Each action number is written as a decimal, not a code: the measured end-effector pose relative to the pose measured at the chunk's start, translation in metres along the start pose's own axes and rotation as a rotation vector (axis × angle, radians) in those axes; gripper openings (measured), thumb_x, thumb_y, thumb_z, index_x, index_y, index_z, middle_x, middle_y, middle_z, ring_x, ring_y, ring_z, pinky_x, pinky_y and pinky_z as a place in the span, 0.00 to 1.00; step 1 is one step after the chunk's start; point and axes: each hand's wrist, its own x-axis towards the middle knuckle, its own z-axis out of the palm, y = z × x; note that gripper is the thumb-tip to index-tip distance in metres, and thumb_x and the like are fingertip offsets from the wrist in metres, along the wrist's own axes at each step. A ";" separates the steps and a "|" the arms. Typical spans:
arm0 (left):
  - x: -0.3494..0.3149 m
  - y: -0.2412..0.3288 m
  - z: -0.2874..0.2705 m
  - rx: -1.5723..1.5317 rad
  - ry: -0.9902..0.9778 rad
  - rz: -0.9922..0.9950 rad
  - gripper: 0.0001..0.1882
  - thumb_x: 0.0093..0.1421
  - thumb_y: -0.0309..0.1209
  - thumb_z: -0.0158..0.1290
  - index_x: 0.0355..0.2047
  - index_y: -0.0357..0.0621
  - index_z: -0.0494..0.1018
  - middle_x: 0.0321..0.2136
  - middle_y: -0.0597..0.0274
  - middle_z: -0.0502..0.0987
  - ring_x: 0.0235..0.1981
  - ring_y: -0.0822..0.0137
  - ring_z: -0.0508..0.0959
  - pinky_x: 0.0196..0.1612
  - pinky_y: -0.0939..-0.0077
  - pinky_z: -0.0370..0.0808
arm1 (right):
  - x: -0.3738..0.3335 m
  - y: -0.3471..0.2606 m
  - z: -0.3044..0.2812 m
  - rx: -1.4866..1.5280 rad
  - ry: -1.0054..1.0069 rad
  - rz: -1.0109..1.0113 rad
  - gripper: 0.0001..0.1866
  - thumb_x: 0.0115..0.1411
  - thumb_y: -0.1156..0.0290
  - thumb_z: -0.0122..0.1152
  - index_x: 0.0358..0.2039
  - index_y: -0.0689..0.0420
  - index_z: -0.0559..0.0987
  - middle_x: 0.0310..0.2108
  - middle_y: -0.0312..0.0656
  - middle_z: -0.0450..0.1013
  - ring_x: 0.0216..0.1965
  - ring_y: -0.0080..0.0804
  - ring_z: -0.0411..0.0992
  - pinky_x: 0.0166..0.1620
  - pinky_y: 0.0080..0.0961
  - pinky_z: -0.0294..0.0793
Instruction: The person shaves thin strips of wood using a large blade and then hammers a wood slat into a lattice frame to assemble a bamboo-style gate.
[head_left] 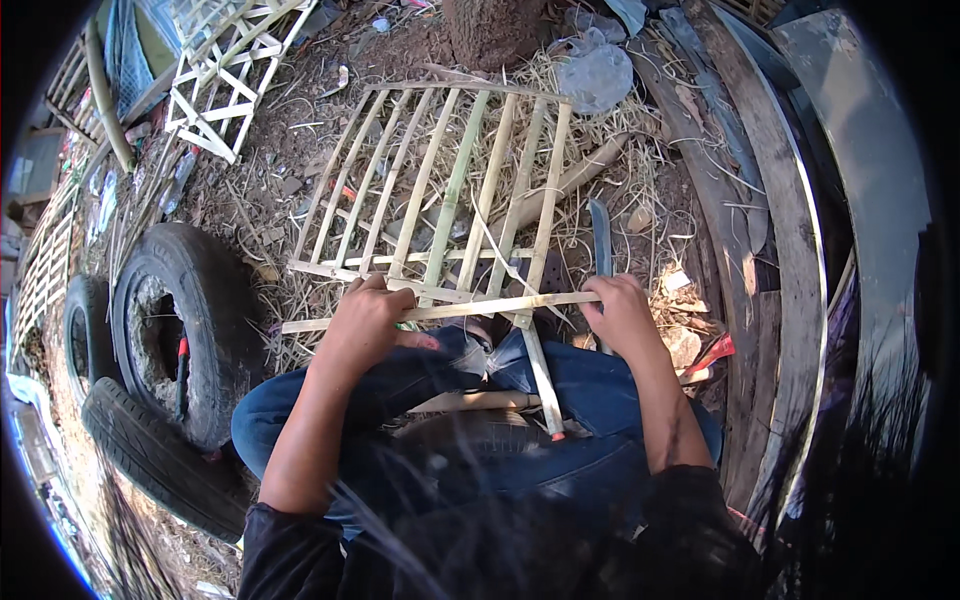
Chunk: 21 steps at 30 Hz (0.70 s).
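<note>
A pale bamboo strip (470, 308) runs crosswise above my lap, gripped at both ends of its middle stretch. My left hand (365, 318) closes round it towards the left, with a short length sticking out past the fist. At the strip's right end, my right hand (622, 315) pinches it. Beyond both hands a panel of spaced bamboo slats (455, 195) lies on the ground, its near crosspiece close to the held strip. One longer slat (540, 380) reaches between my knees. A long blade (600, 235) points away just beyond my right hand; its handle is hidden.
Old tyres (190, 330) stand and lean at the left. Weathered planks (770, 200) line the right side. A tree trunk (495, 35) rises at the back, near a clear plastic bag (595, 80). Another bamboo lattice (235, 80) is at far left. Shavings litter the ground.
</note>
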 end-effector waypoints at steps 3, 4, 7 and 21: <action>0.003 -0.010 0.003 0.008 0.025 -0.038 0.31 0.35 0.53 0.66 0.30 0.41 0.74 0.23 0.56 0.75 0.34 0.51 0.73 0.41 0.58 0.69 | 0.004 -0.004 -0.007 0.019 -0.073 0.012 0.08 0.51 0.68 0.64 0.28 0.57 0.75 0.26 0.46 0.76 0.31 0.47 0.75 0.38 0.40 0.72; 0.004 -0.013 0.004 0.008 0.034 -0.052 0.31 0.35 0.53 0.66 0.31 0.41 0.74 0.23 0.56 0.75 0.34 0.51 0.73 0.42 0.59 0.69 | 0.006 -0.007 -0.008 0.029 -0.080 0.030 0.08 0.52 0.68 0.64 0.27 0.57 0.75 0.26 0.46 0.76 0.31 0.48 0.75 0.37 0.41 0.73; 0.009 -0.010 0.007 0.048 -0.041 -0.088 0.30 0.37 0.52 0.65 0.33 0.42 0.73 0.27 0.57 0.77 0.38 0.54 0.74 0.45 0.61 0.67 | 0.005 -0.003 -0.003 0.080 -0.075 0.059 0.09 0.52 0.67 0.64 0.27 0.58 0.75 0.25 0.46 0.76 0.29 0.49 0.75 0.35 0.42 0.73; -0.004 -0.023 0.011 0.117 -0.072 -0.355 0.43 0.43 0.52 0.66 0.55 0.45 0.65 0.47 0.47 0.71 0.52 0.45 0.70 0.54 0.56 0.67 | 0.011 -0.001 -0.006 0.036 -0.073 0.071 0.14 0.50 0.63 0.68 0.29 0.59 0.78 0.23 0.46 0.75 0.23 0.42 0.73 0.29 0.36 0.71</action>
